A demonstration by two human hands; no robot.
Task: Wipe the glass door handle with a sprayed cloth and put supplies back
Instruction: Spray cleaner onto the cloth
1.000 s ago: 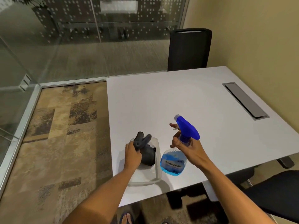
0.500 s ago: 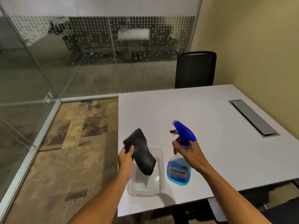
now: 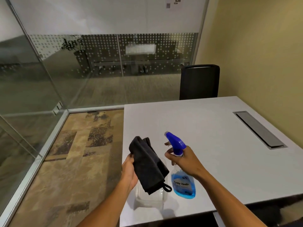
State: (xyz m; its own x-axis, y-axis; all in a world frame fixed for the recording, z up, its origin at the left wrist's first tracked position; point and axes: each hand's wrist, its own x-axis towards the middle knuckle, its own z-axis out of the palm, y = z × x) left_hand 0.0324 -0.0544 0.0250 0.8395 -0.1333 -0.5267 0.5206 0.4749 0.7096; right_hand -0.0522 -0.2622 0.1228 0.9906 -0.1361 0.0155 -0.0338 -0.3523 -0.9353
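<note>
My left hand (image 3: 129, 171) grips a dark grey cloth (image 3: 147, 163) and holds it up, draped, above a clear plastic tub (image 3: 150, 200) near the white table's (image 3: 221, 145) front left corner. My right hand (image 3: 185, 161) is closed around the neck of a spray bottle (image 3: 182, 182) with a blue trigger head and blue liquid; the nozzle points left toward the cloth. The bottle is beside the tub on its right. No door handle is in view.
Glass walls (image 3: 49, 79) run along the left and back, with a metal floor rail (image 3: 32, 169). A black chair (image 3: 199, 81) stands behind the table. A grey cable hatch (image 3: 259, 129) is set into the table's right side. Patterned carpet (image 3: 73, 161) lies to the left.
My left hand has lifted the cloth out of the tub and raised it higher. The bottle stays in my right hand. My view has tilted upward, showing more of the glass wall.
</note>
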